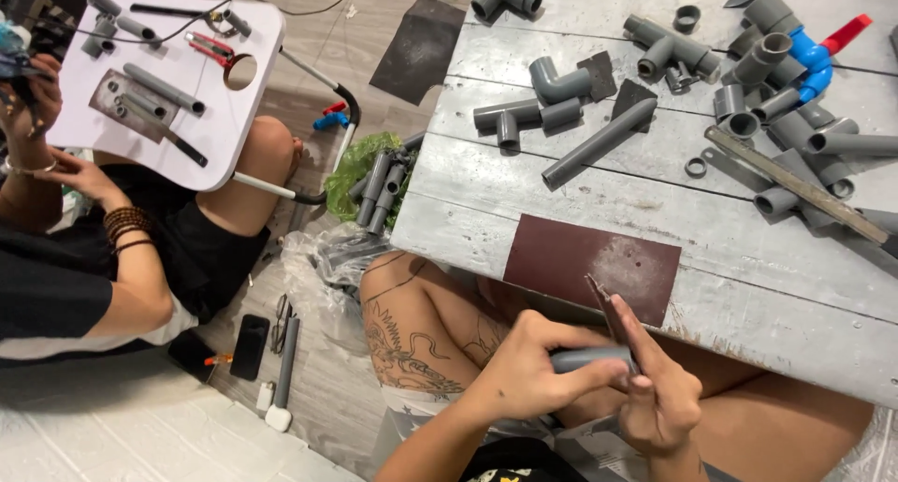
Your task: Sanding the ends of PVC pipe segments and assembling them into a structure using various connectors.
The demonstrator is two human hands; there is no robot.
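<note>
**Short grey pipe held and worked below the table edge**

While a short grey pipe (587,359) is gripped in the closed left hand (524,370), a strip of brown sandpaper (610,316) is pinched in the right hand (659,393) and laid against the pipe's end. Both hands are kept over the lap, just below the near edge of the grey wooden table (748,295).

A dark red sandpaper sheet (591,262) is spread on the table right above the hands. Farther back a long grey pipe (599,143) is laid slantwise, and elbow and tee fittings (552,87) are scattered around it. A metal file (795,187) is rested across a heap of fittings on the right, where a blue valve with a red handle (816,59) is seen.

The table is set low over a wood-look floor. A phone (249,345) and a white tool (281,388) are left on the floor, well apart from the hands.

A clear plastic bag (323,258) and a green bag (354,169) are lodged beside the table, with grey pipes (382,190) stuck in them.

On the left, another person is seated with a white lap tray (201,150) on which more pipe pieces (161,87) and a red cutter (213,48) are kept.
</note>
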